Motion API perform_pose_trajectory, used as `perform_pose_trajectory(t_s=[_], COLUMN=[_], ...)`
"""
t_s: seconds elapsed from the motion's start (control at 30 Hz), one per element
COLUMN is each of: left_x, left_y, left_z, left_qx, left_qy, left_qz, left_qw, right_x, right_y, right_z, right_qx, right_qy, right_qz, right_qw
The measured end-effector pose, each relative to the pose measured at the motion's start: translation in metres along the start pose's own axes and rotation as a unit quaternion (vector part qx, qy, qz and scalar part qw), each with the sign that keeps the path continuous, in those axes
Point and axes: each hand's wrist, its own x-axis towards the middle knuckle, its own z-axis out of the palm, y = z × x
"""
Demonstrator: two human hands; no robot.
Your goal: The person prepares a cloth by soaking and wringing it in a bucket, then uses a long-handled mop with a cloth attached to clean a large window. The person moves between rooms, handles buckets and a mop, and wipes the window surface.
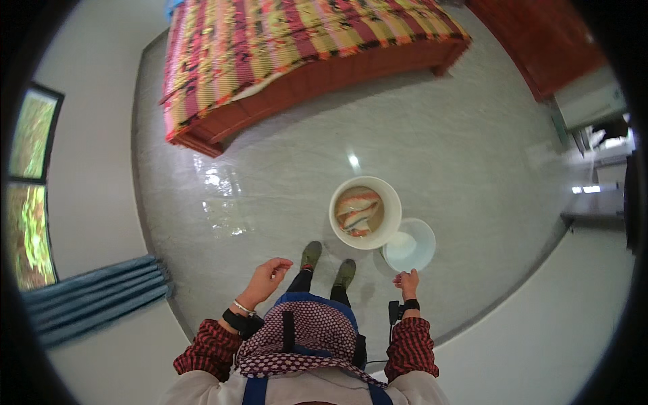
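My left hand [266, 281] hangs in front of my body, fingers loosely curled and thumb apart, with nothing seen in it. My right hand [407, 284] is nearest a pale translucent bucket [428, 242] and overlaps its near rim in the view; its fingers are bent, and no object shows in them. A white bucket [387, 205] stands on the floor beyond my feet, beside the translucent one. Brownish water fills part of it, and red-and-white items [360, 207], possibly cloth, lie soaking there. The translucent bucket has a whitish patch at its bottom.
My green shoes [311, 254] stand on the glossy grey floor [283, 172]. A wooden bed frame [304, 86] with a striped cover [304, 30] is ahead. Reddish wooden furniture [536, 45] stands far right. At left are a window [30, 182] and blue curtain [101, 298].
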Motion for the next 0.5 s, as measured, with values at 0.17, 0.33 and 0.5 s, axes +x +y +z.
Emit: perform_pose_trajectory(t_s=[0.17, 0.33, 0.5], left_x=[0.064, 0.136, 0.191], left_y=[0.014, 0.026, 0.033], left_z=[0.014, 0.049, 0.141], left_qx=[0.029, -0.009, -0.161], left_qy=[-0.071, -0.185, -0.306], left_qz=[0.017, 0.026, -0.098], left_qw=[0.997, 0.982, 0.933], right_x=[-0.027, -0.005, 0.030], right_y=[0.014, 0.038, 0.049], right_z=[-0.011, -0.008, -0.008], right_qx=[0.020, 0.041, 0.045], right_qy=[0.025, 0.039, 0.062], right_qz=[0.067, 0.056, 0.024], right_qw=[0.997, 0.997, 0.997])
